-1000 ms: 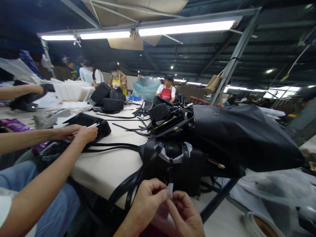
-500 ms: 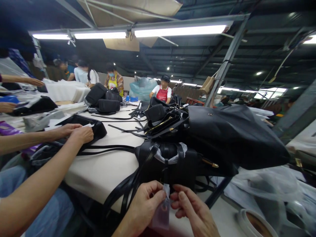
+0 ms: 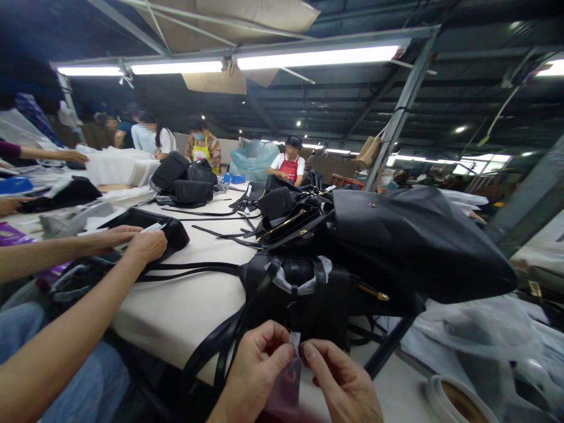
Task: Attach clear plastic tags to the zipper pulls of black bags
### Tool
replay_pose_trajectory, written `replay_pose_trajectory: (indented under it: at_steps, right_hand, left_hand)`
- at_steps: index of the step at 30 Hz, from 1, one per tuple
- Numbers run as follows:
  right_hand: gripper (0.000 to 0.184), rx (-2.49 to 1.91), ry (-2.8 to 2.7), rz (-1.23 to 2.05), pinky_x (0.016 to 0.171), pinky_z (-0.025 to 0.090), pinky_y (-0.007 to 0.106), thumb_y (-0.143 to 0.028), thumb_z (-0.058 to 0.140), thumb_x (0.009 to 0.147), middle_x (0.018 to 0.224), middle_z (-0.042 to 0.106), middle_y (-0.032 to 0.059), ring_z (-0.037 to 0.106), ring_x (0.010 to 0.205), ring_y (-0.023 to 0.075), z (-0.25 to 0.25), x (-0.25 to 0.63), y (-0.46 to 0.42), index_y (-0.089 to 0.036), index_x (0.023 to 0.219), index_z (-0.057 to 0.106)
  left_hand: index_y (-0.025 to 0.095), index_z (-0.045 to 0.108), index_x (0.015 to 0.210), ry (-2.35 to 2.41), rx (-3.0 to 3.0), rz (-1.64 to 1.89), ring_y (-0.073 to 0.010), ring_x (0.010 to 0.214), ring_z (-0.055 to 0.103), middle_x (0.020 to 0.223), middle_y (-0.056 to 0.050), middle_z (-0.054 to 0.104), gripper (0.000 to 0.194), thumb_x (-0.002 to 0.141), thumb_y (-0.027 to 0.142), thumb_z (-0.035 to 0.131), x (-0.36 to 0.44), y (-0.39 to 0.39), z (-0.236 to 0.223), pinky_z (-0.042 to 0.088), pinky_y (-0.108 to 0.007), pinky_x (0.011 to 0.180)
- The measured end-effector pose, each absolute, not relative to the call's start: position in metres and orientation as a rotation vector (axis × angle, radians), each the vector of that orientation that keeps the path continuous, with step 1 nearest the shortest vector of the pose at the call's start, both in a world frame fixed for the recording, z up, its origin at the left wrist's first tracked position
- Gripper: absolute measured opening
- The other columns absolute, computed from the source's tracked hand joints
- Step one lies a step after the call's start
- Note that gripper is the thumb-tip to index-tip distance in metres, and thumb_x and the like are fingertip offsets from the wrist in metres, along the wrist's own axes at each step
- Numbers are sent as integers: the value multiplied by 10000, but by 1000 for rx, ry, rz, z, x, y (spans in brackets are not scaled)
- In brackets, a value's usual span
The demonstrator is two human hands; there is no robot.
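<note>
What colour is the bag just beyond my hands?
The bag is black, clearest in the head view.

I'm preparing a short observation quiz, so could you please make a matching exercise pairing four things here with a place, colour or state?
1. Wearer's left hand
2. Round tub
3. Rightmost apron
4. Table

A. Red
B. Off-white
C. Pinching a translucent pouch
D. At the lower right, brown inside

Pairs: 1-C, 2-D, 3-A, 4-B
</note>
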State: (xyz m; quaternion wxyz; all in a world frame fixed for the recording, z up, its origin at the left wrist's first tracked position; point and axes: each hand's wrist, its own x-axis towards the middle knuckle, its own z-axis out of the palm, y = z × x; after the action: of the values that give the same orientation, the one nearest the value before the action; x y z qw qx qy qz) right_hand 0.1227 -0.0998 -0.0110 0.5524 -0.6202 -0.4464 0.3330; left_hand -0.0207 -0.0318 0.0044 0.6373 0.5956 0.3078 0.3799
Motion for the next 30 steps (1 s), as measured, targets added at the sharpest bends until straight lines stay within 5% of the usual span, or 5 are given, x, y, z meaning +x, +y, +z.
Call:
replay_pose_trajectory:
  at_steps: [12, 18, 26, 30]
  right_hand:
    - [306, -1226, -1052, 1006, 760, 495, 303, -506, 772, 724, 849, 653, 44, 617, 829, 224, -11, 118, -87, -241, 875, 791]
    - [331, -1217, -934, 955, 657, 469, 266, -535, 770, 701, 714, 593, 11, 553, 688, 168, -7, 112, -83, -205, 721, 754]
    - [386, -1332, -975, 792, 658, 478, 264, -588, 722, 711, 720, 642, 29, 583, 714, 190, -7, 109, -78, -203, 730, 742]
    - [489, -1352, -908, 784, 555, 451, 240, -685, 623, 763, 656, 623, 17, 533, 606, 154, -19, 121, -88, -208, 802, 725]
  left_hand:
    - [142, 617, 771, 722, 1220, 892, -145, 611, 576, 668, -20, 641, 263, 729, 379, 723, -16, -35, 1, 444, -246, 585]
    - [123, 643, 713, 700, 1152, 819, -122, 614, 533, 636, -8, 618, 292, 748, 405, 709, -16, -40, 11, 401, -231, 608]
    - [141, 590, 666, 691, 908, 810, -90, 588, 476, 611, 30, 559, 339, 638, 406, 801, -13, -36, 2, 378, -208, 586]
    - [120, 647, 713, 647, 843, 725, -106, 612, 565, 667, -27, 659, 276, 641, 345, 788, -10, -35, 6, 426, -201, 600]
